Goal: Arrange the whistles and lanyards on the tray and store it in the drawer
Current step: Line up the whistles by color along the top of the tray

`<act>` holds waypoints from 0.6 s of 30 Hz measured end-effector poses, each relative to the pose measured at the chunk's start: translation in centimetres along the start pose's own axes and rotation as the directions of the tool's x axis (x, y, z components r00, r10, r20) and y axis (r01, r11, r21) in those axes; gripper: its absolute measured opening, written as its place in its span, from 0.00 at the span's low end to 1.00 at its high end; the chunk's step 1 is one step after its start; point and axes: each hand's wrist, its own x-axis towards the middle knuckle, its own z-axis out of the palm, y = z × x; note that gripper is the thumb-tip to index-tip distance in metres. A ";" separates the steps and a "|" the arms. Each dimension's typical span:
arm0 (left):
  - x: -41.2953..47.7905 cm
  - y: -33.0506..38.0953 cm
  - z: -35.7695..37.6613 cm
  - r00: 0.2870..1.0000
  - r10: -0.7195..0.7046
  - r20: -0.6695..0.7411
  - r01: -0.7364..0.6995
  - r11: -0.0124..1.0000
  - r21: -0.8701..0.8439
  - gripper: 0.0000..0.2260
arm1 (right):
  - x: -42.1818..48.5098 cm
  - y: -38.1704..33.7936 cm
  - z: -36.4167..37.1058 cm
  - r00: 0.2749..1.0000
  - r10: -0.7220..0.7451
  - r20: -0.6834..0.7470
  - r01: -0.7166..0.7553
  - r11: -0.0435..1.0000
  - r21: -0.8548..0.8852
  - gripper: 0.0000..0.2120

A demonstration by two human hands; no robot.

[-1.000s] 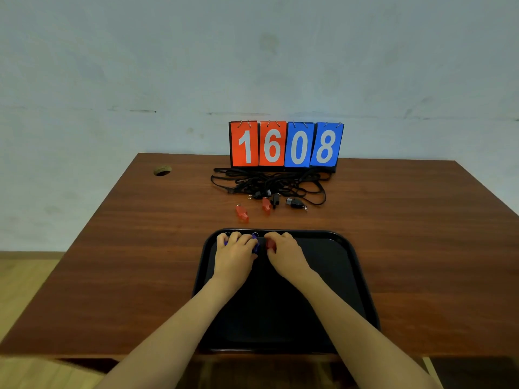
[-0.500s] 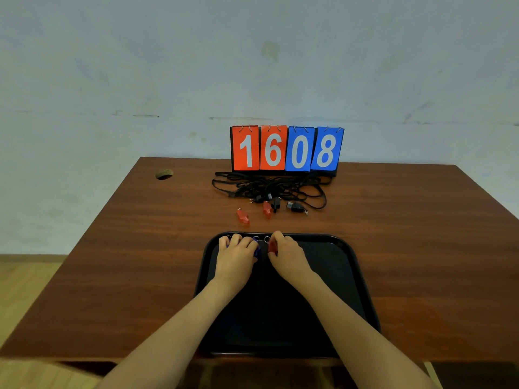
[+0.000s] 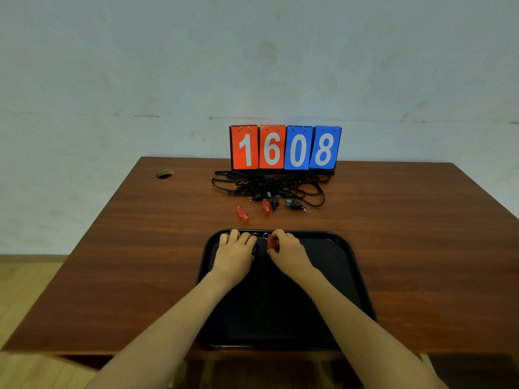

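**Red whistle pinched at the tray's far end**

The right hand (image 3: 287,249) pinches a red whistle (image 3: 271,242) between thumb and forefinger, with the other fingers curled behind. The whistle sits at that hand's left side, low over the far end of the black tray (image 3: 352,265). Just beside it, the left hand (image 3: 235,249) lies palm down on the same end of the tray. Its fingers are bent over a blue whistle (image 3: 255,249), of which only a sliver shows at the thumb side — whether the hand grips it or merely rests on it cannot be told. Small metal key rings (image 3: 255,235) peek out past the fingertips of both hands, along the tray's far rim.

The tray sits at the near edge of a brown wooden table (image 3: 407,234). Beyond it, apart from both hands, two loose red whistles (image 3: 242,214) lie on the wood, with a black whistle (image 3: 274,202) close by. Behind these is a tangle of black lanyards (image 3: 269,186), which reaches back to the foot of a flip scoreboard (image 3: 286,147) reading 1608.
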 end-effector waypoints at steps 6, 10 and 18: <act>-0.3 -0.4 0.2 1.000 -0.004 -0.007 0.004 0.999 -0.047 0.23 | 0.5 0.8 -0.3 0.998 0.035 0.052 -0.037 0.999 0.039 0.20; 0.0 -0.6 -0.1 0.998 0.018 -0.062 -0.025 0.994 -0.106 0.21 | 0.8 1.0 -0.3 0.995 0.018 -0.096 -0.014 0.999 0.040 0.14; 5.1 -1.7 -1.9 0.978 -0.177 -0.112 0.151 0.966 -0.208 0.16 | 6.3 0.2 -2.8 0.972 -0.085 -0.220 0.078 0.996 -0.040 0.18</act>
